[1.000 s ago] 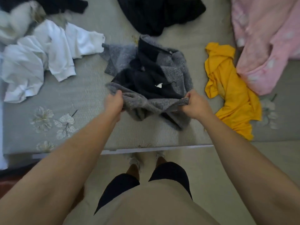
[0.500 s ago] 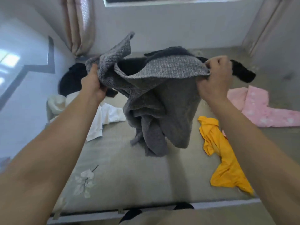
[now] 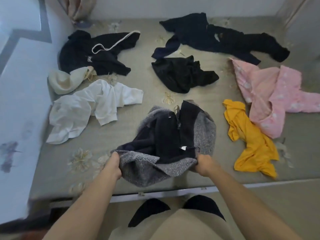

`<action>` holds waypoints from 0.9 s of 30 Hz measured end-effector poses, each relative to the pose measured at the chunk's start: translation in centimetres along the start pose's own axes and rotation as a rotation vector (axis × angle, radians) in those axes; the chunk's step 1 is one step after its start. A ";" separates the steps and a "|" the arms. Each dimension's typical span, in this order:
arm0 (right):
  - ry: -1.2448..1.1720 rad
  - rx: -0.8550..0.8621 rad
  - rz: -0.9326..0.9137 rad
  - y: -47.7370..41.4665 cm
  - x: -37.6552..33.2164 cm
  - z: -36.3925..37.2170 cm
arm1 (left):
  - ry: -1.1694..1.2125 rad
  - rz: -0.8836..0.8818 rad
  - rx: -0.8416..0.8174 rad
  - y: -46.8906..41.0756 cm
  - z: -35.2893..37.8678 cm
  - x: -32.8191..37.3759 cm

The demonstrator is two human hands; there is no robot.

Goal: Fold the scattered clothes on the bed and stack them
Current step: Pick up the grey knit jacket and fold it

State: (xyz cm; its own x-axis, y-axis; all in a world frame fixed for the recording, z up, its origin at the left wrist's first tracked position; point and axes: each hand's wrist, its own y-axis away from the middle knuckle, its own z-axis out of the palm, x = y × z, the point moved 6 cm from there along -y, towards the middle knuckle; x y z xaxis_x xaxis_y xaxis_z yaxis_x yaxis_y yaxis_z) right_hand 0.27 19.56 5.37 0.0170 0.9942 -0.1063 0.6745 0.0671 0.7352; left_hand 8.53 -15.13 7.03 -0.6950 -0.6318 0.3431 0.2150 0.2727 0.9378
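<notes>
Head view: grey knit sweater lies crumpled on bed, black inner side up. Left hand grips the sweater's near-left hem, fingers curled into the knit. Right hand grips the near-right hem likewise. Yellow garment lies right of sweater, white shirt left, both apart.

A beige curtain hangs bunched in the far left corner, against a pale wall. A white panel runs along the left side, with dark smudges on its near part. Grey-beige floor shows at the lower right.
</notes>
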 end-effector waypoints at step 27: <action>-0.708 0.665 0.181 -15.0 1.3 -6.3 | -0.777 0.613 0.012 -8.1 12.6 1.3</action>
State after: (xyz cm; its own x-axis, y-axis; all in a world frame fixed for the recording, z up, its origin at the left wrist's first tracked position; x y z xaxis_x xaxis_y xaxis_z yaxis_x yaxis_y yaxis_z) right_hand -14.42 20.37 -1.59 0.4522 0.6901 -0.5650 0.8918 -0.3576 0.2770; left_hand -2.74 -9.03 -0.77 -0.7236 0.2718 0.6344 0.6841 0.4039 0.6073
